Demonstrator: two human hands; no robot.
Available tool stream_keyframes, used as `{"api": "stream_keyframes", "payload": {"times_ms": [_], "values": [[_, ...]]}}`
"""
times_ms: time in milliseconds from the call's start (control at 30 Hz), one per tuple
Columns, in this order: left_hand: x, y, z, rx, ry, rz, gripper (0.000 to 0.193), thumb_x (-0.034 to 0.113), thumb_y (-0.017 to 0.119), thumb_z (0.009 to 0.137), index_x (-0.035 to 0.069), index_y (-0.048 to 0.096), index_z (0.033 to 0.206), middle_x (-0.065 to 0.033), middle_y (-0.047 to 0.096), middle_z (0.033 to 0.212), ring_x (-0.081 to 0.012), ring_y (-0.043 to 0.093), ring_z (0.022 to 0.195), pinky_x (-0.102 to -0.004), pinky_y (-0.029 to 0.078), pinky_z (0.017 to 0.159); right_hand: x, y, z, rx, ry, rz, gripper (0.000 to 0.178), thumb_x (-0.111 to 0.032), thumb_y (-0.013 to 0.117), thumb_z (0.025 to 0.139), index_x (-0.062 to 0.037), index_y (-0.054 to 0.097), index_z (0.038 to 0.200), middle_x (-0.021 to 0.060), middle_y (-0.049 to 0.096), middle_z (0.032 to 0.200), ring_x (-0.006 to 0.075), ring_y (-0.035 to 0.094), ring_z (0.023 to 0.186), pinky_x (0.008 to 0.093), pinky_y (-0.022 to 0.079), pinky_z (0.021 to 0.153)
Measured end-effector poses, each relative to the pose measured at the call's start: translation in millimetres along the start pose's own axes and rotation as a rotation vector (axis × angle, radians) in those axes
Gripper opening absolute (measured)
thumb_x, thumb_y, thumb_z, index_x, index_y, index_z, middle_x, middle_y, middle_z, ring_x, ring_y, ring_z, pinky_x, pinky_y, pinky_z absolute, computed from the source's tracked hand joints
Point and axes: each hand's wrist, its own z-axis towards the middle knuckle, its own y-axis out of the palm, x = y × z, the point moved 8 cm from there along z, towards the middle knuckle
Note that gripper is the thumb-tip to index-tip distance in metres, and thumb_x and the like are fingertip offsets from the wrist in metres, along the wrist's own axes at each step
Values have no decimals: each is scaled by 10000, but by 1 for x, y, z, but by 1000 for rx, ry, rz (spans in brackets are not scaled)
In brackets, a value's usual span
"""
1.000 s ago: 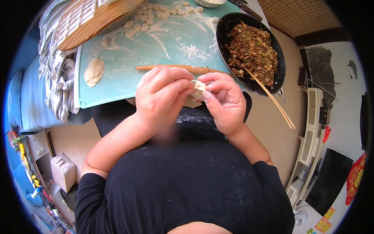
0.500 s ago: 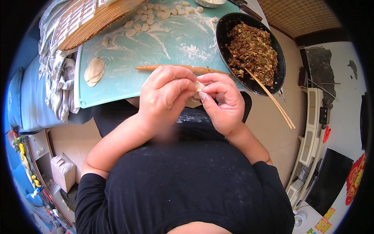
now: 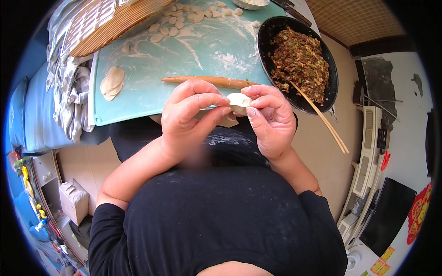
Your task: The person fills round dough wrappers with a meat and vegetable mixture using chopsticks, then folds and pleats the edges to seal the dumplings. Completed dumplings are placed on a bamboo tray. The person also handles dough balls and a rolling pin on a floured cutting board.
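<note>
A pale dumpling [image 3: 239,103], folded over, is held in the air between both hands, just off the near edge of the board. The fingertips and thumb of my left hand [image 3: 194,108] pinch its left end. My right hand [image 3: 272,112] grips the right end the same way, with flour on its fingertips. Behind the hands, a tapered wooden rolling pin [image 3: 207,81] lies across the green board [image 3: 138,99], partly hidden by the fingers. A small stack of rolled wrappers [image 3: 112,83] rests at the board's left.
Several flattened dough pieces [image 3: 173,31] lie at the far side. A black pan [image 3: 263,55] of minced filling [image 3: 301,62] stands at right, chopsticks [image 3: 322,117] jutting over its near rim. A slatted wooden tray [image 3: 108,32] is at far left, beside crumpled cloth [image 3: 69,99].
My fingers have drawn apart along the dumpling, my right hand shifting slightly right. More of the dumpling shows between them now.
</note>
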Motion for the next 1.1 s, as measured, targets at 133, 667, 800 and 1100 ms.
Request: {"api": "stream_keyframes", "payload": {"times_ms": [133,667,800,1100], "values": [[2,2,3,-23,18,53,240,-39,697,625,41,588,823,-88,569,798,-239,564,730,-312,457,642,-2,2,0,-23,-30,-75,151,87,557,794,-6,532,910,123,496,1090,156,531,976,249,483,785],[6,1,-2,-16,41,28,293,49,759,607,46,585,844,-94,555,823,-256,558,759,-321,460,664,-3,2,1,-36,-53,-3,141,70,560,803,-20,520,904,130,509,1065,202,511,1022,304,432,867],[6,1,0,-20,41,60,320,43,756,619,49,579,885,-98,557,828,-261,563,770,-330,463,685,-2,4,1,-35,-36,-39,144,72,562,803,-17,522,909,126,508,1062,196,512,1023,303,437,868],[-36,37,-24,-146,-594,-644,358,-13,597,827,-25,505,1173,-78,603,1048,-119,590,919,-243,489,797,0,2,4,40,45,-176,37,16,572,824,-8,560,850,109,518,1035,176,553,904,276,483,726]]}}
